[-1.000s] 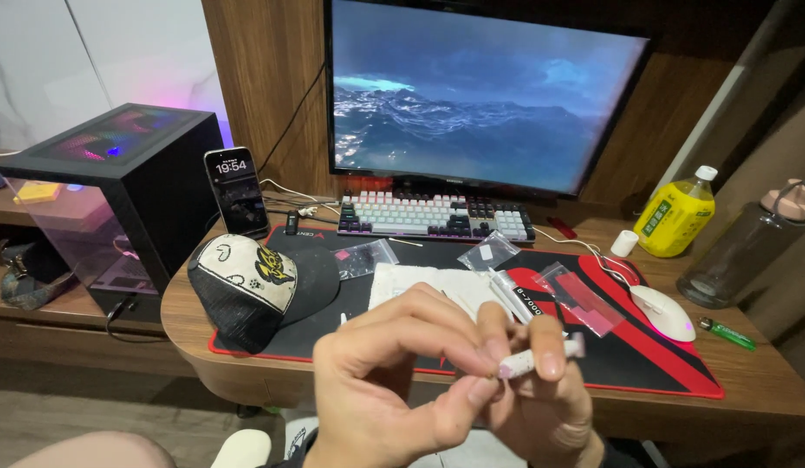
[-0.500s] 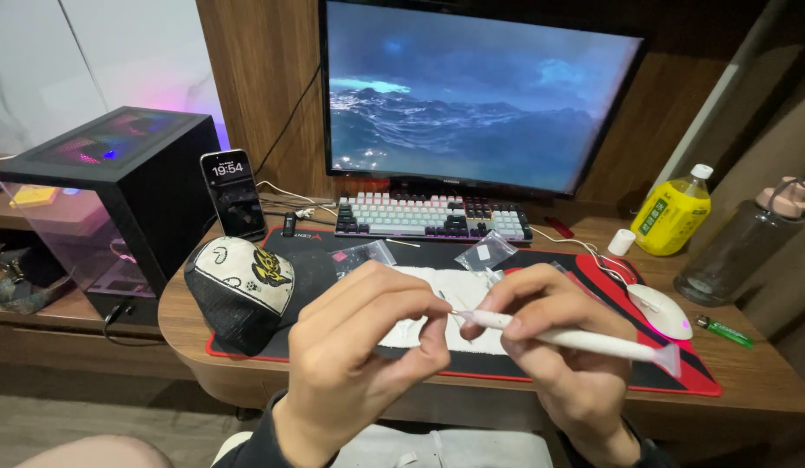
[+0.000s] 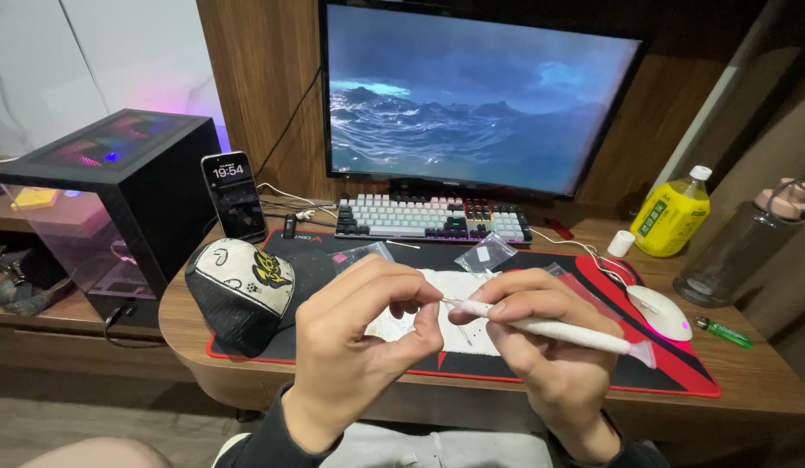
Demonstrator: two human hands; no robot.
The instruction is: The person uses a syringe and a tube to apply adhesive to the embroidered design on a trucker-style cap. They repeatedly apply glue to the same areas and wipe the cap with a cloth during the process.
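Note:
My right hand (image 3: 550, 347) grips a slim white pen-shaped tool (image 3: 558, 328) that lies across its fingers, tip pointing left. My left hand (image 3: 355, 342) is curled just left of that tip, thumb and forefinger pinched close to it; whether something tiny sits between them I cannot tell. Both hands hover above a white cloth (image 3: 437, 299) spread on the black and red desk mat (image 3: 662, 368). Small clear plastic bags (image 3: 484, 254) lie on the mat beyond the hands.
A white and dark keyboard (image 3: 433, 219) and a monitor (image 3: 476, 95) stand behind. A cap (image 3: 238, 290), a phone on a stand (image 3: 233, 195) and a black computer case (image 3: 116, 186) are left. A white mouse (image 3: 662, 312), yellow bottle (image 3: 671, 215), dark bottle (image 3: 749, 243) and green lighter (image 3: 725, 333) are right.
Both hands have risen in view and moved apart a little. The white tool went from upright and short in the fingers to lying long and level in my right hand.

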